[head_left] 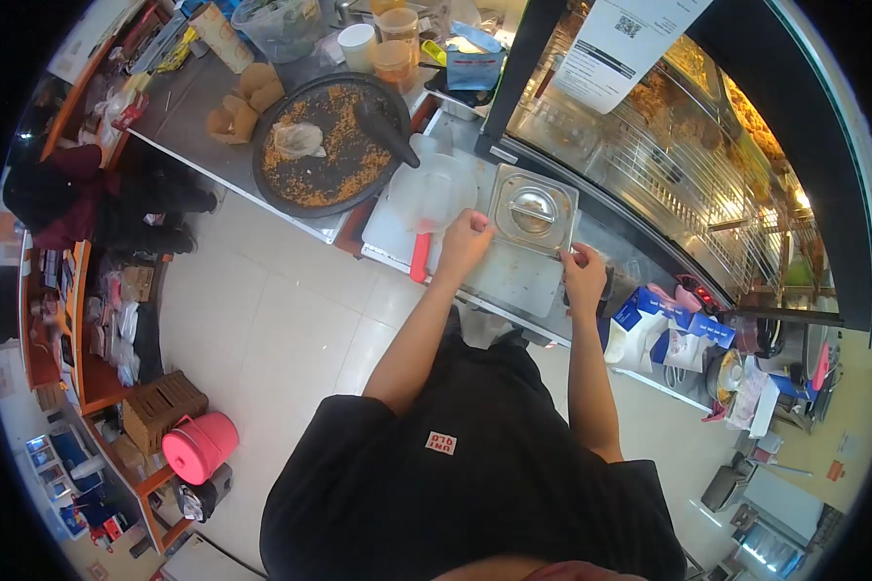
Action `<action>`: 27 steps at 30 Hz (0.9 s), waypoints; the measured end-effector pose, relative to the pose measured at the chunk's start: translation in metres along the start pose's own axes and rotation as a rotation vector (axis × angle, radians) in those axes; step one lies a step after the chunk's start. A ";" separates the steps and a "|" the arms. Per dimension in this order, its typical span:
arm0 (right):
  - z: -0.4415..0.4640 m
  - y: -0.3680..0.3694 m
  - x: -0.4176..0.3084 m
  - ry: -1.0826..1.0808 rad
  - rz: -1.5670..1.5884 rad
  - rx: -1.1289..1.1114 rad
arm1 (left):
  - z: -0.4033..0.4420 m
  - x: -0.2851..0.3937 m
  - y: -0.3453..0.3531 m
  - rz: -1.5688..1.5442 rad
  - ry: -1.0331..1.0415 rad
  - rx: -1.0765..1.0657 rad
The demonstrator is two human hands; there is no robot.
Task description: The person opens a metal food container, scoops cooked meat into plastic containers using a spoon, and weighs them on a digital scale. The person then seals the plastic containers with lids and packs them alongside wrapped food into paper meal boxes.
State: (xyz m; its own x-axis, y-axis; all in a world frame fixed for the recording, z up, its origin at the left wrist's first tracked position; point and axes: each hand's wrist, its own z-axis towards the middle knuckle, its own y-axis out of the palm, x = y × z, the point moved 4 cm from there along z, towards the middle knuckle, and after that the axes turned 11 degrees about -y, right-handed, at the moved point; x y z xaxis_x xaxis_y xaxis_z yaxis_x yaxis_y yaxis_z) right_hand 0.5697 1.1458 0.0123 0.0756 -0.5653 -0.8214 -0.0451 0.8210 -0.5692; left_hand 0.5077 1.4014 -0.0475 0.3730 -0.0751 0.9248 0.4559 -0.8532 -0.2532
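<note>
A square stainless steel food pan [502,225] sits on the counter in front of me, its lid [535,206] on top with a bar handle in the middle. My left hand [467,244] is closed, with curled fingertips at the pan's left edge. At its front right corner, my right hand [584,278] pinches the rim. Under and around the pan lies a white cutting board [513,276]. Left of my left hand are a tool with a red handle [420,258] and a clear plastic bowl [443,184].
A large stone mortar [291,198] with brown crumbs, a pestle [383,131] and a crumpled plastic bag [298,140] stands at the left. A glass display case [630,145] borders the right. Another person [77,198] is at far left. Blue-white boxes [664,324] lie right.
</note>
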 end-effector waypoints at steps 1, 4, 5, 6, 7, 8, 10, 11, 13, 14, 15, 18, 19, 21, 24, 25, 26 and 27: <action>0.000 0.001 0.004 -0.003 0.003 0.002 | 0.000 0.000 0.001 -0.001 0.007 -0.013; 0.004 0.009 0.010 -0.029 0.018 -0.006 | -0.002 0.007 0.003 0.020 0.030 -0.033; 0.003 0.007 0.010 -0.054 -0.020 0.030 | -0.003 0.010 0.004 0.042 0.041 -0.024; 0.003 0.006 0.008 -0.082 -0.058 0.065 | -0.004 0.014 0.003 0.063 0.052 -0.013; 0.003 0.005 0.005 -0.112 -0.095 0.097 | -0.004 0.016 0.003 0.050 0.011 -0.028; 0.003 0.007 0.011 -0.080 -0.042 0.075 | -0.004 0.017 0.001 0.037 -0.031 -0.041; 0.005 0.007 0.023 -0.016 0.062 0.029 | -0.005 0.018 -0.001 0.011 -0.077 -0.052; 0.007 0.007 0.030 0.027 0.140 0.002 | -0.006 0.019 -0.002 0.000 -0.080 -0.052; 0.007 0.005 0.027 0.121 0.296 -0.049 | -0.006 0.019 -0.003 -0.004 -0.076 -0.044; 0.009 0.004 0.030 0.142 0.334 -0.050 | -0.006 0.019 -0.003 0.003 -0.070 -0.037; 0.012 0.004 0.031 0.162 0.371 -0.049 | -0.005 0.018 -0.003 0.009 -0.063 -0.031; 0.012 0.000 0.026 0.292 0.509 -0.054 | -0.003 0.017 -0.004 -0.003 0.000 -0.012; 0.010 -0.003 0.020 0.349 0.559 -0.056 | -0.004 0.020 -0.005 -0.058 -0.036 -0.050; 0.008 -0.006 0.015 0.414 0.679 -0.075 | -0.004 0.024 -0.007 -0.171 -0.107 -0.122; 0.008 -0.006 0.017 0.441 0.803 -0.132 | 0.001 0.019 -0.004 -0.412 -0.222 -0.296; 0.007 -0.006 0.016 0.438 0.836 -0.151 | -0.004 0.024 -0.012 -0.448 -0.218 -0.291; 0.005 -0.005 0.015 0.399 0.837 -0.183 | -0.012 0.028 -0.022 -0.483 -0.215 -0.292; -0.001 -0.004 0.007 0.363 0.835 -0.206 | -0.023 0.034 -0.033 -0.517 -0.216 -0.302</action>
State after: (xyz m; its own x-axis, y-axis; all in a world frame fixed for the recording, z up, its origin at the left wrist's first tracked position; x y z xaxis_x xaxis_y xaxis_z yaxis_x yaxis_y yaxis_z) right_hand 0.5694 1.1381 0.0089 -0.3752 0.1824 -0.9088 -0.1234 0.9619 0.2440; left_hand 0.4866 1.4145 -0.0016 0.3344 0.4642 0.8202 0.3848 -0.8617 0.3308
